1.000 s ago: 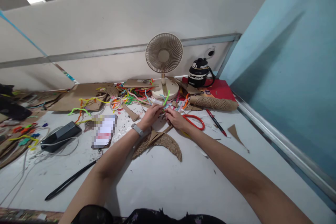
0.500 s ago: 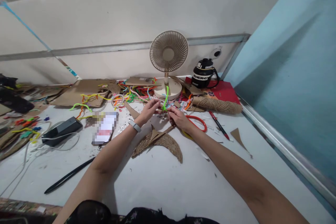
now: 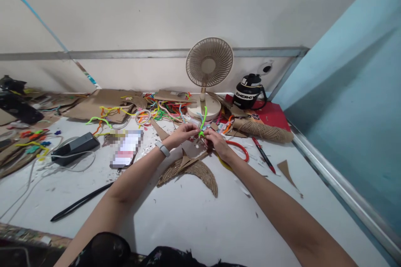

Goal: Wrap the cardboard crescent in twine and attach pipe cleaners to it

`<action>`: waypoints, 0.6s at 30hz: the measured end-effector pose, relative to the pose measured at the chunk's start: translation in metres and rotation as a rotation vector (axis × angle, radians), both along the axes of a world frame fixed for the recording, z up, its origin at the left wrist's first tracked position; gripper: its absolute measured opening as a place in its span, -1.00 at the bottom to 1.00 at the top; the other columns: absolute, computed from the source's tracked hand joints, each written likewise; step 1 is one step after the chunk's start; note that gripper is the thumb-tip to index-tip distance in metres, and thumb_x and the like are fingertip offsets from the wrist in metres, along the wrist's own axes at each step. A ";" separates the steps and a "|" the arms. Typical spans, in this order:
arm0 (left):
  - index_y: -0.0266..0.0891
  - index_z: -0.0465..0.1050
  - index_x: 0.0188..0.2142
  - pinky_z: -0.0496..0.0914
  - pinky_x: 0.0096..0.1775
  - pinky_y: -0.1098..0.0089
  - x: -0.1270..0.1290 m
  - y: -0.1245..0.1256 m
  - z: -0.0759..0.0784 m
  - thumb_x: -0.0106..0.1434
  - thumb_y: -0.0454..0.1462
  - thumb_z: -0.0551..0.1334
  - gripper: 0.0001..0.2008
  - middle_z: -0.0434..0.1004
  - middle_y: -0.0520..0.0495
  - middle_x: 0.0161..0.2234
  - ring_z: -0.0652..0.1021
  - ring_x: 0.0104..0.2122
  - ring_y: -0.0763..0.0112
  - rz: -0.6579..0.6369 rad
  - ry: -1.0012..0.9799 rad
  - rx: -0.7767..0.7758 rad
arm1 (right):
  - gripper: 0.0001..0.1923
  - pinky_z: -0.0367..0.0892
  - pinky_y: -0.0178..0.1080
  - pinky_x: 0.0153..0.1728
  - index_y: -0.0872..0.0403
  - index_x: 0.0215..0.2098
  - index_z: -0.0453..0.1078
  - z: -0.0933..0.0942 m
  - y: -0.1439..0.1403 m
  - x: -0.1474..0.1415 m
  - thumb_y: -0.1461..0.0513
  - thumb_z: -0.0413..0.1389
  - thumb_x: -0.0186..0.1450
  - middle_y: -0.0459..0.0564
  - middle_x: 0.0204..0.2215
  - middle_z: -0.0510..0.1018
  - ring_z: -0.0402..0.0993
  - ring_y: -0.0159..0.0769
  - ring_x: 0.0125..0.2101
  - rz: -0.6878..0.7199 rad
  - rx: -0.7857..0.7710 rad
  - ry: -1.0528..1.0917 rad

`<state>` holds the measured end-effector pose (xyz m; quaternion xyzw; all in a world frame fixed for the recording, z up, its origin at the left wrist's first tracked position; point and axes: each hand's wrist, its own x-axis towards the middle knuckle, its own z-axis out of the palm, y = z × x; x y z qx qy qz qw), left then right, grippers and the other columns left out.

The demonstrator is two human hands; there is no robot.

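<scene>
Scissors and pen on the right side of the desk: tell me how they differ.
The scissors have looped red handles and lie right beside the right hand, partly hidden by it; the pen is a thin straight stick, dark with red ends, lying farther right and fully visible. Both lie flat on the white desk.

We see the scene through one camera worn on the person's head, looking forward and down across the white table [image 3: 194, 217] toward the back wall, where the fan [image 3: 209, 63] stands. Both forearms run in from the bottom edge, so the view sits close above the near table. The blue partition [image 3: 354, 91] fills the right side.
</scene>
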<state>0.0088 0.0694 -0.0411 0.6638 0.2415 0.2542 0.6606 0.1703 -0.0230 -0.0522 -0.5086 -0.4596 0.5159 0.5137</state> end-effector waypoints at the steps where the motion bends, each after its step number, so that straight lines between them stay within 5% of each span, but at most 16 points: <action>1: -0.33 0.43 -0.35 0.32 -0.43 0.49 0.001 0.000 -0.001 0.04 0.04 0.36 -0.55 0.41 0.02 -0.46 0.42 -0.48 0.54 0.008 0.002 0.026 | -0.88 0.11 -0.35 -0.59 0.04 -0.40 0.28 0.001 -0.001 0.000 0.16 0.02 0.14 -0.21 -0.63 0.30 0.21 -0.44 -0.63 0.009 0.007 0.003; 8: -0.31 0.37 -0.38 0.31 -0.49 0.49 0.004 0.003 -0.004 0.10 0.08 0.30 -0.54 0.38 0.04 -0.50 0.38 -0.55 0.57 0.021 -0.017 0.211 | -0.68 0.09 -0.35 -0.56 0.05 -0.40 0.28 -0.004 0.001 0.000 -0.04 0.10 0.22 -0.20 -0.60 0.29 0.17 -0.43 -0.59 0.005 0.103 -0.116; 18: -0.27 0.31 -0.40 0.20 -0.54 0.52 -0.001 -0.003 0.008 0.24 0.14 0.09 -0.51 0.31 0.05 -0.53 0.35 -0.54 0.54 0.042 0.054 0.095 | -0.64 0.17 -0.34 -0.46 0.04 -0.37 0.24 -0.008 0.001 0.001 -0.07 0.08 0.27 -0.19 -0.54 0.33 0.22 -0.43 -0.53 0.064 0.170 -0.107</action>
